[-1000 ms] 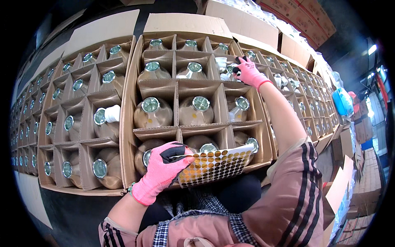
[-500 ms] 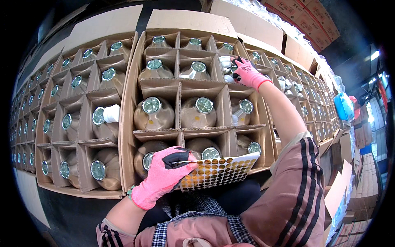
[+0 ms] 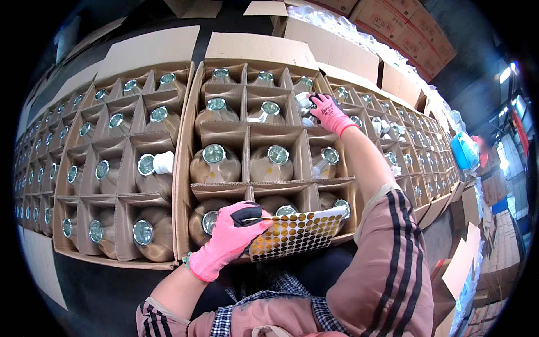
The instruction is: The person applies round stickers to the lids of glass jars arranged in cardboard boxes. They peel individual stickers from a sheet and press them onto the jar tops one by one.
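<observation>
My left hand (image 3: 233, 236), in a pink glove with black fingertips, pinches the corner of a white sheet of round gold stickers (image 3: 297, 233) over the near edge of the middle carton (image 3: 187, 168). My right hand (image 3: 331, 112), gloved alike, reaches into a right-hand compartment of that carton. Its curled fingers are at a white cap-like piece (image 3: 304, 102); what they hold, if anything, is hidden. Silvery glass bottles with round open necks, such as one bottle (image 3: 215, 164), stand in the cardboard compartments. Small gold dots show on two of them.
A left carton (image 3: 115, 168) and a right carton (image 3: 415, 146) hold more bottles between dividers. A white cap (image 3: 163, 163) rests beside a bottle neck on the left. Raised flaps (image 3: 258, 48) line the far side. A blue bundle (image 3: 465, 149) lies at the right.
My view has shifted slightly, so the cartons sit lower at the back. My right hand stays at the same compartment with its fingers slightly moved. The sticker sheet remains in my left hand.
</observation>
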A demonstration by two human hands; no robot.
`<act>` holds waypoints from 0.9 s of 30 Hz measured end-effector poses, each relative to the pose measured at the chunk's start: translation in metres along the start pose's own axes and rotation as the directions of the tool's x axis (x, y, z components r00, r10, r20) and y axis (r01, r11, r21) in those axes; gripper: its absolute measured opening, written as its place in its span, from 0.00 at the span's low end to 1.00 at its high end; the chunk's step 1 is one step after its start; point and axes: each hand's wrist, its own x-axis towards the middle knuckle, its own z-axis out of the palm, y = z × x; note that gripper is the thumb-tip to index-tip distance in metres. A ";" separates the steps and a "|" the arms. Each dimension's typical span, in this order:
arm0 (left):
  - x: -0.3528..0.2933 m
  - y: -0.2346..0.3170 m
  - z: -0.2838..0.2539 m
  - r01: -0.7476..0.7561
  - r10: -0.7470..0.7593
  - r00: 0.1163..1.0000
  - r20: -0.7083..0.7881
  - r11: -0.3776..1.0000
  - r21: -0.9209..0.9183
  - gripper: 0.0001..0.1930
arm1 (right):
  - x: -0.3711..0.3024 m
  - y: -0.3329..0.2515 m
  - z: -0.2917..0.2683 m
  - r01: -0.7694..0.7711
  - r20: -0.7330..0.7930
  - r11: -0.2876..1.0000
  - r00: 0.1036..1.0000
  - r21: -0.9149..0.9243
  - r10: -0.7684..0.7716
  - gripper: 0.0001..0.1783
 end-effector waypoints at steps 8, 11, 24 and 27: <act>0.001 0.002 0.003 0.023 -0.032 0.998 -0.057 0.988 -0.151 0.05 | -0.023 -0.019 -0.046 -0.459 -0.143 0.786 0.820 0.416 0.554 0.21; -0.003 0.002 -0.001 0.033 -0.043 0.997 -0.069 0.989 -0.143 0.05 | -0.054 -0.052 -0.103 -0.201 -0.031 0.289 0.771 0.936 0.636 0.13; -0.002 0.000 0.001 0.039 -0.054 0.992 -0.117 0.991 -0.132 0.07 | -0.136 -0.145 -0.218 0.018 -0.165 0.708 0.976 0.706 0.140 0.09; -0.002 -0.001 0.001 0.037 -0.054 0.991 -0.119 0.989 -0.144 0.06 | -0.137 -0.147 -0.214 0.015 -0.180 0.684 0.969 0.730 0.171 0.09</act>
